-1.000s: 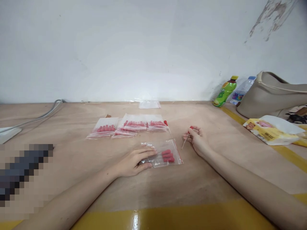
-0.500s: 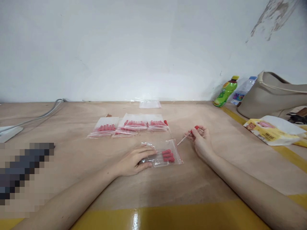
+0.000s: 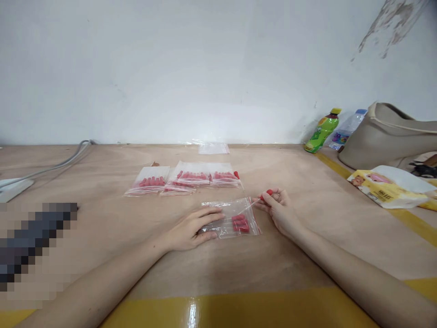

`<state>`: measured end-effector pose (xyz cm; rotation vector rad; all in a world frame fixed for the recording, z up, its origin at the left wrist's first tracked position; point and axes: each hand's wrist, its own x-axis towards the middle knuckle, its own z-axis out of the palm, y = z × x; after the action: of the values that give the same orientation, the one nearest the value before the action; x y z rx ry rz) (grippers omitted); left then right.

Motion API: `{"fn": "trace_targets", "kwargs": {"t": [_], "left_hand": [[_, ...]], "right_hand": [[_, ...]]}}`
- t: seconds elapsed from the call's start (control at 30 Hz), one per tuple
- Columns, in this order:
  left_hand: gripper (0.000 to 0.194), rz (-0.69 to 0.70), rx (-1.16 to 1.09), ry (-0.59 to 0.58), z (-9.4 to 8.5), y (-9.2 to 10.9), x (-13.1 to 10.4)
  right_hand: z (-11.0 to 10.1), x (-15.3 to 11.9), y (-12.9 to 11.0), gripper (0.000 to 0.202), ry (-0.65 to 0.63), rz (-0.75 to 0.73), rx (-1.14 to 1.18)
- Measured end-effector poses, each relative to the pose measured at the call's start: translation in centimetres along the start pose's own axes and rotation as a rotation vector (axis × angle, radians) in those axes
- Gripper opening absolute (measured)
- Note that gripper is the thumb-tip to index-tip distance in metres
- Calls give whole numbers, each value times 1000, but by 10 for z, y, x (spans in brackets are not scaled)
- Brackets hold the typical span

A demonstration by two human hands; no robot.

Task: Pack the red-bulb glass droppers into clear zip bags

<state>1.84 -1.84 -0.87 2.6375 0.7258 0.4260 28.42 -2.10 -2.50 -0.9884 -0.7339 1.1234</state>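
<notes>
A clear zip bag [image 3: 227, 207] lies on the table with its red-edged mouth towards the right. Inside it are several red bulb ends [image 3: 240, 223] of droppers, their thin stems running left. My left hand [image 3: 193, 229] rests flat on the bag's left part, fingers stretched out, hiding some of it. Between thumb and fingers of my right hand [image 3: 278, 212] is a dropper with a red bulb [image 3: 268, 194]. Its thin, pale stem points left and down, reaching in at the bag's mouth.
Filled zip bags [image 3: 152, 175] with red bulbs lie behind, and a loose dropper [image 3: 236, 175] lies beside them. A flat bag [image 3: 214, 148] is by the wall. To the right stand a green bottle [image 3: 322, 132], a beige bag [image 3: 375, 141] and a yellow tissue pack [image 3: 378, 187].
My right hand has moved left and slightly down with the dropper, and the stem's tip has passed into the bag's mouth. My left hand has stayed in place.
</notes>
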Motion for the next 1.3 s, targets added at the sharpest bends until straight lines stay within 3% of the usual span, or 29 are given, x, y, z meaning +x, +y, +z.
{"fn": "trace_targets", "kwargs": {"t": [0.17, 0.3, 0.4, 0.6, 0.87, 1.13, 1.3], "left_hand": [[46, 5, -10, 10, -1, 1, 0], [46, 10, -8, 13, -1, 0, 1], [46, 10, -7, 17, 0, 0, 1], [48, 12, -9, 24, 1, 0, 0], [46, 15, -2, 23, 0, 1, 2], [46, 21, 0, 32, 0, 0, 1], [46, 30, 4, 33, 0, 1, 2]], "right_hand": [[-2, 0, -2, 43, 16, -8, -5], [-2, -3, 0, 37, -88, 68, -19], [-6, -2, -1, 33, -172, 82, -181], [-16, 4, -7, 30, -358, 44, -543], [2, 1, 1, 16, -437, -145, -606], [-3, 6, -1, 15, -431, -54, -671], [-2, 4, -2, 10, -532, -215, -725]]}}
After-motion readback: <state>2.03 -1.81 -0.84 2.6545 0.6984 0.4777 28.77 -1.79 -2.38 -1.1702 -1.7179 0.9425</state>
